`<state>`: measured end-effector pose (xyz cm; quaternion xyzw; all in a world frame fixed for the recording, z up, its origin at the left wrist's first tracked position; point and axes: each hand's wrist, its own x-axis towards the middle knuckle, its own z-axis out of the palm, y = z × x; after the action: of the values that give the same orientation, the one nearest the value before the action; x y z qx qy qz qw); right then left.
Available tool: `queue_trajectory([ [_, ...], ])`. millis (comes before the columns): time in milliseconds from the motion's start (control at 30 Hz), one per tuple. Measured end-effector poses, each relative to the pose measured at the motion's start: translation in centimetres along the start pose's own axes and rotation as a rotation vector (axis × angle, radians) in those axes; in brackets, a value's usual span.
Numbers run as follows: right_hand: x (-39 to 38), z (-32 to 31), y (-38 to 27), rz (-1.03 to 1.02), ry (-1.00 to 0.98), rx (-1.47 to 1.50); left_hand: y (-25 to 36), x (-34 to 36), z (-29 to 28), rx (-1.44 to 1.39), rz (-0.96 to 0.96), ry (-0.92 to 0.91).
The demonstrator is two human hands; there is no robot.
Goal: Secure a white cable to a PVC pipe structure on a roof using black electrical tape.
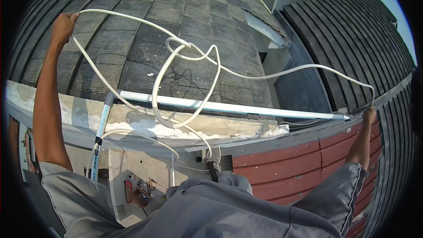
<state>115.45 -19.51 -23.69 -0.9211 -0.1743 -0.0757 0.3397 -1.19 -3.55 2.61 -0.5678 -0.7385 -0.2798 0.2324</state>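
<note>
My left hand is raised at the upper left, closed on a white flexible cable. My right hand, lower at the right, grips another stretch of the same cable. Between them the cable hangs in a tangled loop over dark roof tiles. A white rigid pipe lies along the roof's edge, meeting a grey elbow on a downward pipe. More cable runs down below the ledge toward my body.
Red roofing slopes at the lower right, with dark ribbed roofing beyond. A recess drops between the roofs at the back right. Scattered tools lie on a pale surface below the ledge.
</note>
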Motion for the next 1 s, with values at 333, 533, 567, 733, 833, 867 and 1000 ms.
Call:
queue_trajectory([
  [333,-4.1,5.1,-5.4,-0.676,-0.118,0.153,9.4,-0.8,-4.0,-0.258,0.334,0.209],
  [533,-39.0,4.9,-28.6,-1.088,-0.840,0.405,10.3,-1.8,-8.1,-0.254,0.472,0.377],
  [567,-42.9,4.7,-29.9,-1.123,-0.950,0.282,10.6,-1.9,-8.0,-0.278,0.483,0.383],
  [733,-50.3,14.5,-31.0,-1.192,-1.026,0.365,12.1,-3.2,-11.6,-0.339,0.570,0.455],
  [833,-51.5,14.7,-32.2,-1.062,-1.426,0.311,10.7,-4.1,-13.5,-0.318,0.599,0.473],
  [867,-51.4,13.9,-32.6,-0.905,-1.712,0.213,9.9,-4.6,-14.4,-0.287,0.594,0.471],
  [1000,-43.4,12.0,-28.5,-0.833,-1.719,0.460,6.2,-3.6,-11.3,-0.004,0.361,0.327],
])
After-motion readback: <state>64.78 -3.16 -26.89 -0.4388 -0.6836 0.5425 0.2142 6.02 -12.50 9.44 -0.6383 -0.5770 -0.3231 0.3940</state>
